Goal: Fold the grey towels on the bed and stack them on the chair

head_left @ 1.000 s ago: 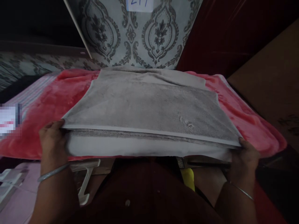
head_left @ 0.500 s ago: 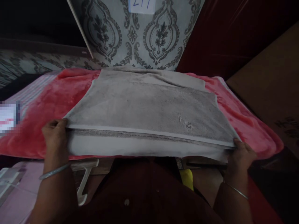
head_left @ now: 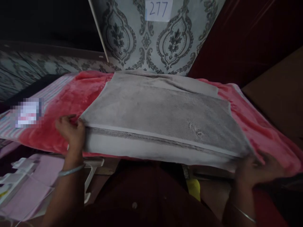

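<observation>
A grey plush cloth (head_left: 151, 110) with a pale edge lies folded in layers on a red fleece blanket (head_left: 87, 94). At its near left corner is my left hand (head_left: 73, 132), thumb and fingers parted, one fingertip against the cloth's edge. My right hand (head_left: 258, 168) is at the near right corner, blurred, its fingers spread over the cloth's edge and the blanket. Along the front, the pale underside of a lower layer shows below the top fold. The far part of the cloth is rumpled.
Behind the blanket stands a patterned wall with a paper (head_left: 158, 10) reading 277. A dark screen (head_left: 47, 25) is at the upper left, a dark red panel (head_left: 243, 34) at the right. White plastic parts and pink cloth (head_left: 49, 170) lie lower left.
Both hands have loosened from the cloth's near corners, and their fingers have parted. The right hand has moved outward. The view has shifted, so the scene sits further right.
</observation>
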Tool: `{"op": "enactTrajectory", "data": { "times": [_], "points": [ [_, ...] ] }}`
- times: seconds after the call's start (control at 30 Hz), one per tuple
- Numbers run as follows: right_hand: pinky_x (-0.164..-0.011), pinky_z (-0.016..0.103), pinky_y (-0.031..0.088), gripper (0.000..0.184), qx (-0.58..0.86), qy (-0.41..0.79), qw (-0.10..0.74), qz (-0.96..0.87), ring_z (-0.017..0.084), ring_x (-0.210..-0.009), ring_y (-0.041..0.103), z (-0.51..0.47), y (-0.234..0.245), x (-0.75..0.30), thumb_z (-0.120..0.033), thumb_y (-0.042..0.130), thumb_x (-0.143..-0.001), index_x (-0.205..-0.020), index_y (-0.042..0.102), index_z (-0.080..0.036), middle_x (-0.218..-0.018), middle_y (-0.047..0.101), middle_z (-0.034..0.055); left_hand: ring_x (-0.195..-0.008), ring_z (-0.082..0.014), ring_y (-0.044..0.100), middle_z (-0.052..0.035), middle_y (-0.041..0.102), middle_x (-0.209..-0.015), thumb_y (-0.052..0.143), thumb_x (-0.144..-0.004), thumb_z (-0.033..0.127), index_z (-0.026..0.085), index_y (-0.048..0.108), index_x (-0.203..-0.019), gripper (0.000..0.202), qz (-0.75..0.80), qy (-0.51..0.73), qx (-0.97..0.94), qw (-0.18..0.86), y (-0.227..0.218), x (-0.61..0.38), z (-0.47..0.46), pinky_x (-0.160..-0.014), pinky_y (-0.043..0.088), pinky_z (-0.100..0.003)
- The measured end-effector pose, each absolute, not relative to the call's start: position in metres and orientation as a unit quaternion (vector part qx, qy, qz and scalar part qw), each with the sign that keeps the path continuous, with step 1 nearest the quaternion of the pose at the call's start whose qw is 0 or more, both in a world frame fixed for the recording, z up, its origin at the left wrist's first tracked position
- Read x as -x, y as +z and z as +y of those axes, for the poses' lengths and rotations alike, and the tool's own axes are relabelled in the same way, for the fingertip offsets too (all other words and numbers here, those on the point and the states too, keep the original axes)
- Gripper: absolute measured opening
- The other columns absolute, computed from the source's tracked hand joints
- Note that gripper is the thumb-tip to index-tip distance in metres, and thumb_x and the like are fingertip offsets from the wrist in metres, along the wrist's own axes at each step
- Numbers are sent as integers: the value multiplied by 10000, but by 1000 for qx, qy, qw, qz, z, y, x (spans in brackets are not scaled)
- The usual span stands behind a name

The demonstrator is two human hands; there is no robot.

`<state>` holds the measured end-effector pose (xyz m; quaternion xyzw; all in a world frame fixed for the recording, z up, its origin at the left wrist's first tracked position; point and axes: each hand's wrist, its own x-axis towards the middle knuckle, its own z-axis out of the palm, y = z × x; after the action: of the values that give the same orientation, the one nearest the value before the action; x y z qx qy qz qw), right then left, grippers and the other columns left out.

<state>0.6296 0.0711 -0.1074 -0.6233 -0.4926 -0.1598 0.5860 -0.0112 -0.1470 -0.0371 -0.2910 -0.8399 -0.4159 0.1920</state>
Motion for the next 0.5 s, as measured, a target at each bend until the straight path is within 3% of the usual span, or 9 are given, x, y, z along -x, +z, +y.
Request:
{"op": "enactTrajectory", "data": {
  "times": [0.1, 0.2, 0.33, 0.5],
  "points": [
    [-904, 533, 505, 164, 539, -118, 551, -626, 330, -915, 685, 44, -87, -577, -308, 592, -785, -840, 705, -201, -895, 727, 112, -1093, -295, 571, -120, 658, -1077, 616, -852, 280, 140, 651, -1007, 212, -785, -373, 424, 254, -45, -27, -136, -1022, 443, -531],
    [-919, 472, 517, 172, 445, -29, 492, -748, 268, -980, 678, 21, -73, -512, -332, 581, -925, -917, 714, -223, -1013, 734, 82, -1044, -257, 621, -103, 694, -1060, 555, -942, 297, 181, 660, -1031, 180, -682, -357, 614, 172, -48, -83, -116, -961, 488, -449],
    [-928, 457, 506, 161, 329, 60, 412, -847, 267, -1071, 652, 10, -73, -455, -310, 582, -981, -1051, 710, -241, -1138, 716, 93, -1083, -266, 628, -115, 706, -1124, 524, -991, 285, 201, 680, -1119, 218, -595, -291, 745, 80, -50, -135, -90, -916, 494, -430],
    [-908, 466, 490, 177, 329, 74, 384, -860, 280, -1054, 635, 13, -78, -448, -288, 592, -986, -1112, 705, -238, -1140, 715, 91, -1070, -283, 614, -122, 706, -1117, 503, -1006, 258, 196, 692, -1160, 252, -574, -267, 769, 87, -51, -138, -82, -888, 488, -441]
  ]
}}
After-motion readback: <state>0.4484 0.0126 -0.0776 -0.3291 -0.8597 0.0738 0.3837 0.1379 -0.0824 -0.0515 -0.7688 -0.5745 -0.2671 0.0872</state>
